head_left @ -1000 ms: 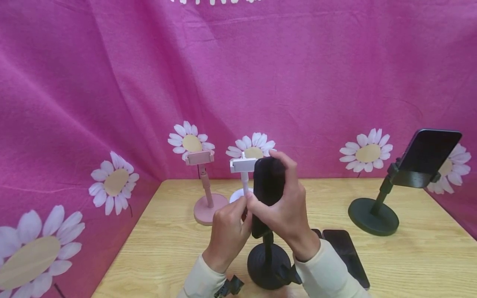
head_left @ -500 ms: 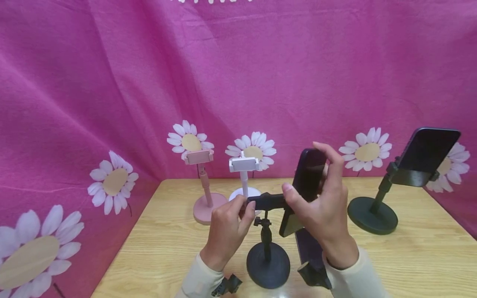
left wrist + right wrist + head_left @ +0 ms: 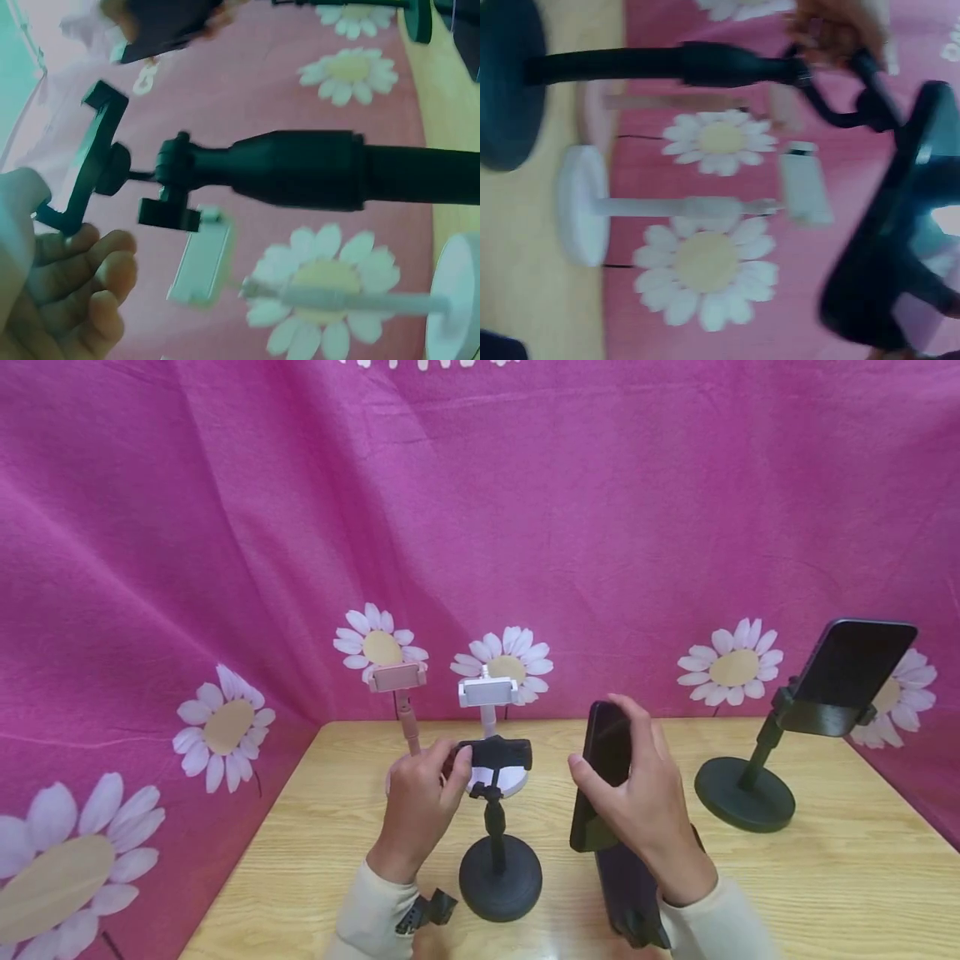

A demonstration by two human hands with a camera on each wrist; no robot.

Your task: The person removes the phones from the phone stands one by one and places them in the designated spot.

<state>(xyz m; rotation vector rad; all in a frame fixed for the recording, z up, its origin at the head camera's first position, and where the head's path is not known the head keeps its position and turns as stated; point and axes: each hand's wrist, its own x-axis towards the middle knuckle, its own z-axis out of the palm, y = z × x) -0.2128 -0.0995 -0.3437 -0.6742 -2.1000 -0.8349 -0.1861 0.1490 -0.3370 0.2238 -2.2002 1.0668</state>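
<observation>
My left hand [image 3: 408,814] pinches the left end of the clamp on a black phone stand [image 3: 495,818]. In the left wrist view the thumb and fingers meet at the clamp's lower end, and the stand's clamp [image 3: 94,161] holds no phone. Off to the right of the stand, my right hand [image 3: 652,806] grips a black smartphone [image 3: 607,752] by its edges, between thumb and fingers, raised above the table. The phone [image 3: 877,247] is blurred in the right wrist view, apart from the stand's pole [image 3: 727,64].
Behind stand a pink phone stand [image 3: 397,677] and a white one [image 3: 487,693]. At the right a dark stand [image 3: 746,793] bears a phone [image 3: 851,664]. Below my right hand a dark phone [image 3: 626,885] lies on the wooden table [image 3: 847,860]. A pink cloth [image 3: 600,527] hangs behind.
My right hand has drawn the smartphone away from the black stand to the right, then lowered it slightly. The stand has shifted left with my left hand still at its clamp.
</observation>
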